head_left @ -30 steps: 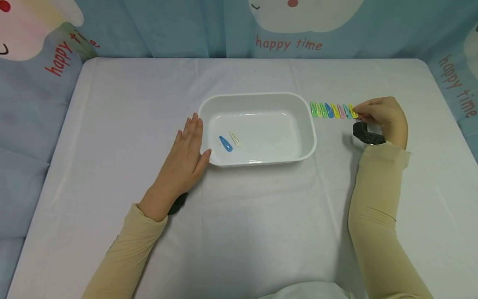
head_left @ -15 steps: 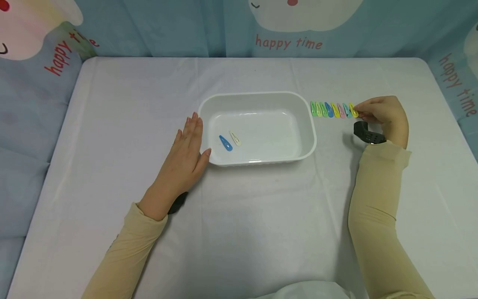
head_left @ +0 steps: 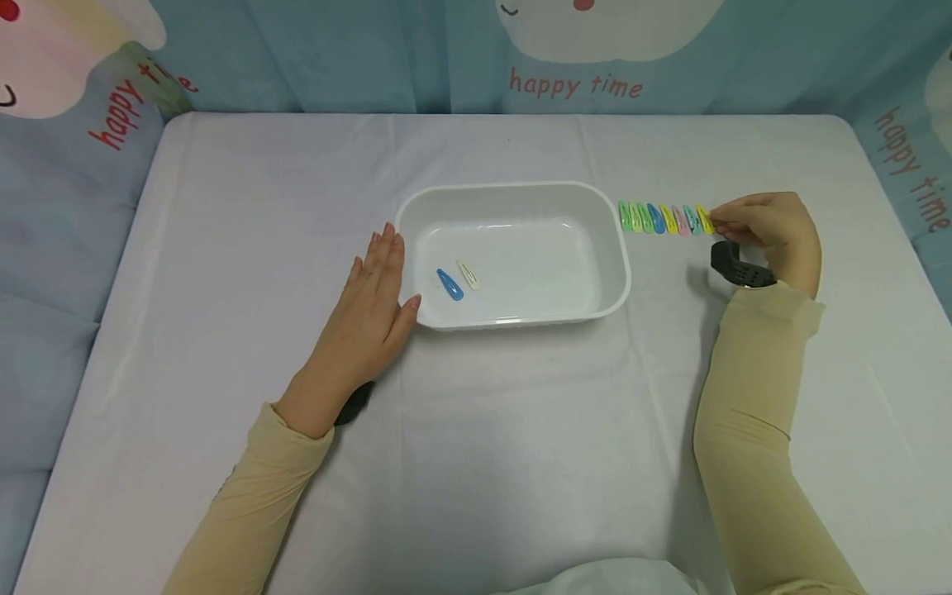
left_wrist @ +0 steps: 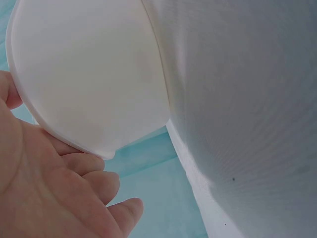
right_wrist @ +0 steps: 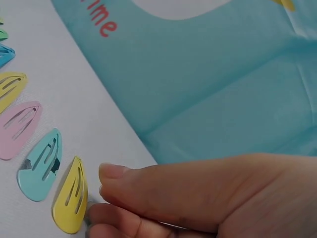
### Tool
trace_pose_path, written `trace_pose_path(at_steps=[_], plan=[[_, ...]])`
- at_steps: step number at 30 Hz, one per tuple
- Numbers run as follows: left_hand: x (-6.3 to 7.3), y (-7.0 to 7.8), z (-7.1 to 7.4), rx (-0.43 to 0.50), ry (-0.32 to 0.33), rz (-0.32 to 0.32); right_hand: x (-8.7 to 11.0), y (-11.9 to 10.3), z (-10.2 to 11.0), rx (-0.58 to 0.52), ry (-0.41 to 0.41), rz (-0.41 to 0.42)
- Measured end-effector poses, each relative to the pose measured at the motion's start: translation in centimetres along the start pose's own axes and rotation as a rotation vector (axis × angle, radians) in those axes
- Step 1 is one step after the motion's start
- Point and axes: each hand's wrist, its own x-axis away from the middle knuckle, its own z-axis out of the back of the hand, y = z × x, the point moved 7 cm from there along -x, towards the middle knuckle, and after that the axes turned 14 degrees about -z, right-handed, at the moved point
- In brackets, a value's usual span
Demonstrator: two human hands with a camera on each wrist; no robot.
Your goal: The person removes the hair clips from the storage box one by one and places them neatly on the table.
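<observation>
In the head view a white tray [head_left: 521,314] stands mid-table, with a blue hair clip [head_left: 449,285] and a cream hair clip [head_left: 468,275] in its left half. My left hand [head_left: 364,306] rests against the tray's left end, fingers extended along the rim. The left wrist view has these fingers [left_wrist: 101,184] by the rim. Right of the tray, several coloured hair clips stand in a row. My right hand [head_left: 769,227] is beside the last one, a yellow hair clip [right_wrist: 72,198]. That clip lies on the cloth, and a narrow gap separates it from the thumb.
White cloth covers the table [head_left: 506,463]. A light blue printed curtain [head_left: 357,58] surrounds its back and sides. Pink [right_wrist: 20,130] and turquoise [right_wrist: 42,168] clips lie close beside the yellow one. A black strap [head_left: 740,266] is on the right wrist.
My right hand has shifted slightly to the right, away from the yellow hair clip, which now lies in the row. The left hand and the tray look unchanged.
</observation>
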Motion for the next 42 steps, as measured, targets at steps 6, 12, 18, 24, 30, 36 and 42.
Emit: trace_pose_path(at_steps=[6, 12, 18, 24, 30, 36, 42], plan=[[0.0, 0.0, 0.0, 0.002, -0.006, 0.003, 0.2, -0.2, 0.1, -0.035, -0.014, 0.012], [0.0, 0.0, 0.1, -0.002, -0.006, 0.007, 0.5, -0.6, 0.0, -0.136, -0.041, 0.017], [0.0, 0.0, 0.2, -0.023, -0.011, 0.011, 1.4, -1.6, -0.5, -0.128, -0.059, 0.057], [0.1, 0.1, 0.2, -0.041, -0.007, 0.0, 3.2, -3.6, -2.4, -0.202, -0.175, 0.177], [0.1, 0.1, 0.1, -0.04, 0.006, -0.014, 5.4, -5.4, -4.1, -0.173, -0.216, 0.295], [0.0, 0.1, 0.1, -0.036, 0.006, -0.014, 6.8, -6.6, -5.4, -0.063, -0.181, 0.373], [0.0, 0.1, 0.1, -0.031, 0.005, -0.012, 7.8, -7.4, -7.0, 0.083, -0.149, 0.439]])
